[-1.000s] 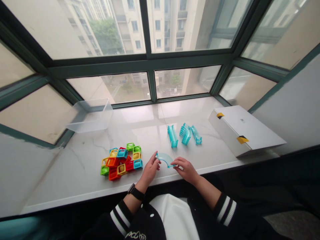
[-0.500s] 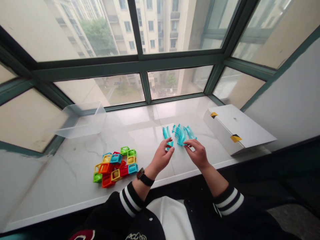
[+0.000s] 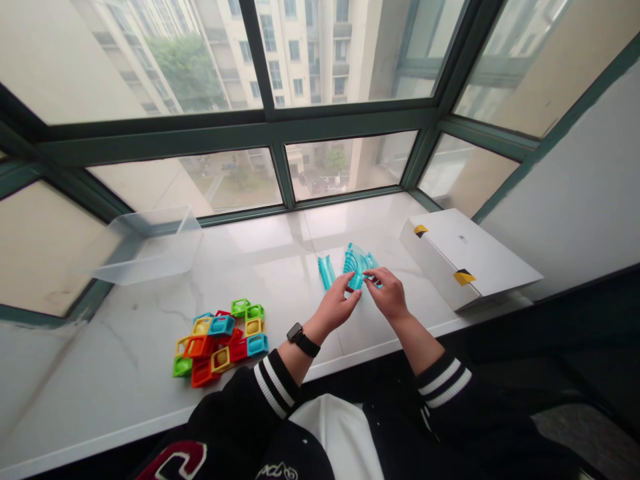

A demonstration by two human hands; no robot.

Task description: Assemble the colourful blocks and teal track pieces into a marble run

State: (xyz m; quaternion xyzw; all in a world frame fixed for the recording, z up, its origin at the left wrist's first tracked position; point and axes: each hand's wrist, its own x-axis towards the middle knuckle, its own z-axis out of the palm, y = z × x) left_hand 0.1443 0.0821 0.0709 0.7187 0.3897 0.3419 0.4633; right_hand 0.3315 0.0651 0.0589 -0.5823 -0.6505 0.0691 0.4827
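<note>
Toward the near edge of the white window sill (image 3: 255,260), left of its middle, lies a heap of coloured blocks (image 3: 221,326), apart from both hands. Farther in from that edge, right of the middle, the left hand (image 3: 337,307), a black watch (image 3: 303,339) on its wrist, and the right hand (image 3: 389,295) come close together at the near end of a curved teal stack (image 3: 353,259). The left thumb and forefinger stand somewhat apart there, the right ones nearly together; whether either has hold of a piece cannot be told. From the fingers, the stack widens toward the far edge. Just left of it lies a straight teal piece (image 3: 325,269); right of it, another teal piece (image 3: 371,259) lies partly hidden by the right fingers. By the sill's right end sits a white box (image 3: 477,250), and near the far left corner a clear tub (image 3: 150,257), before the dark green window frame (image 3: 345,121).
</note>
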